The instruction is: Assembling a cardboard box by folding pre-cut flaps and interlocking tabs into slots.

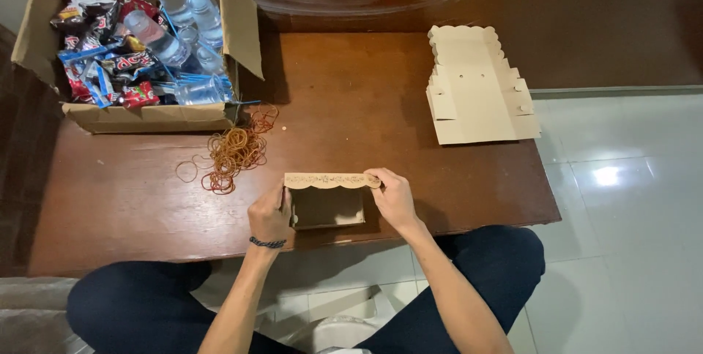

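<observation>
Head view: both hands grasp a small cardboard box (pixel 327 204) at the near table (pixel 132 200) edge.
Left hand (pixel 269 215) grips its left wall, right hand (pixel 394 196) pinches the scalloped flap (pixel 331 180); hard pulling could tear it.

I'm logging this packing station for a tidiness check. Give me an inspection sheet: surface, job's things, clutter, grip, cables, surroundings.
Surface: low brown wooden table, glossy, worn at the edges.
Job's things: small tan cardboard box with a scalloped lid flap, held open at the near edge; stack of flat box blanks at far right.
Clutter: pile of rubber bands; open carton holding snack packets and water bottles.
Grip: left hand grips the box's left side; right hand pinches the flap's right end.
Cables: nothing seen.
Surroundings: white tiled floor; person's dark trousers below the table.
</observation>
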